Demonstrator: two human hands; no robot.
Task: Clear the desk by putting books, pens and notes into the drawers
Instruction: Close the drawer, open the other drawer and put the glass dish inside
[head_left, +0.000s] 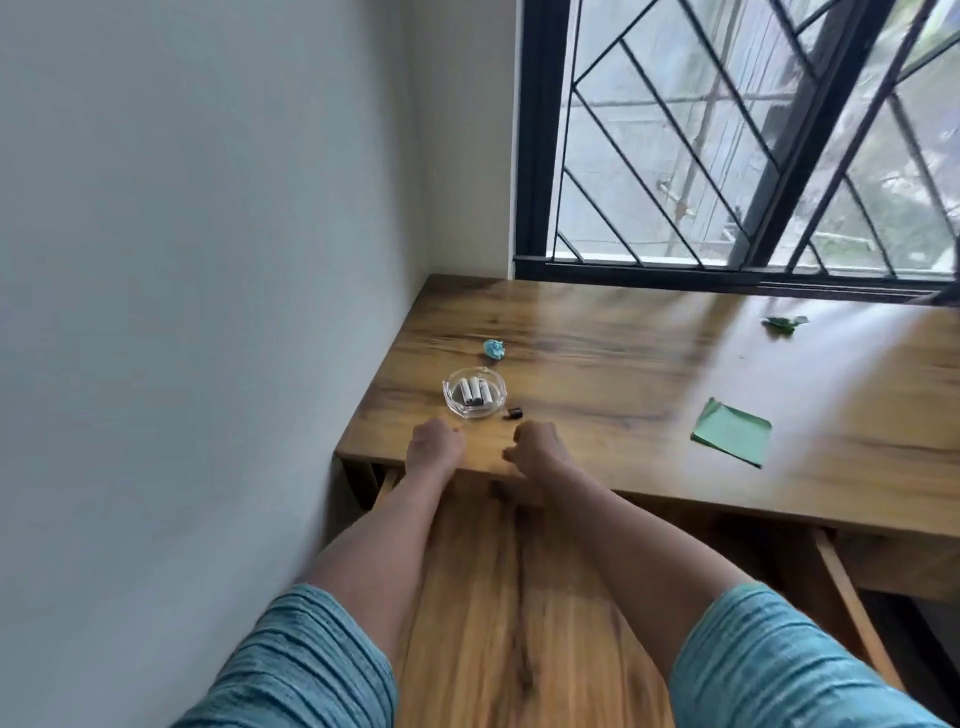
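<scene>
The wooden desk (649, 364) stands in a corner under a window. A green square note (732, 439) lies flat near its front edge. Further back are a crumpled blue note (494, 348) and, at the far right, a crumpled green note (784, 325). A small black pen cap (513, 413) lies beside a glass dish. My left hand (434, 447) and my right hand (535, 447) rest at the desk's front left edge, fingers curled in, with nothing visible in them. Below my forearms is the wooden front of the left drawer (493, 597).
A clear glass dish (474, 392) with three white cylinders in it sits just beyond my hands. A white wall runs close along the left. The barred window (727, 156) is behind the desk. A drawer rail (852, 613) slants out under the desk at the right.
</scene>
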